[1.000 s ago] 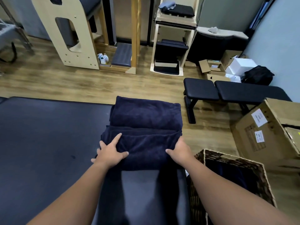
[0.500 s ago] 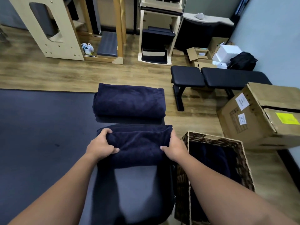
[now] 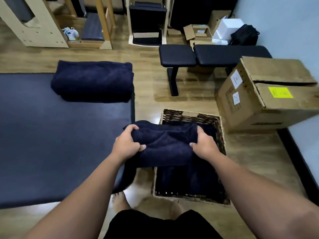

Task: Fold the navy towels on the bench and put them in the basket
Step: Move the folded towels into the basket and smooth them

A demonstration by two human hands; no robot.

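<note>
A folded navy towel [image 3: 165, 144] hangs in the air between the bench and the wicker basket [image 3: 189, 116], partly over the basket's left side. My left hand [image 3: 126, 145] grips its left end and my right hand [image 3: 204, 145] grips its right end, fingers curled round the cloth. More dark navy cloth [image 3: 189, 181] lies inside the basket. Another folded navy towel [image 3: 93, 80] rests at the far right corner of the dark padded bench [image 3: 51, 144].
A large cardboard box [image 3: 269, 94] stands just right of the basket. A black workout bench [image 3: 207, 55] sits beyond it on the wood floor. Wooden frames, shelving and small boxes line the back wall. My bare feet [image 3: 120, 200] stand by the basket.
Both hands have lifted the folded towel off the bench and carried it to the right, over the basket. The view has turned right and down.
</note>
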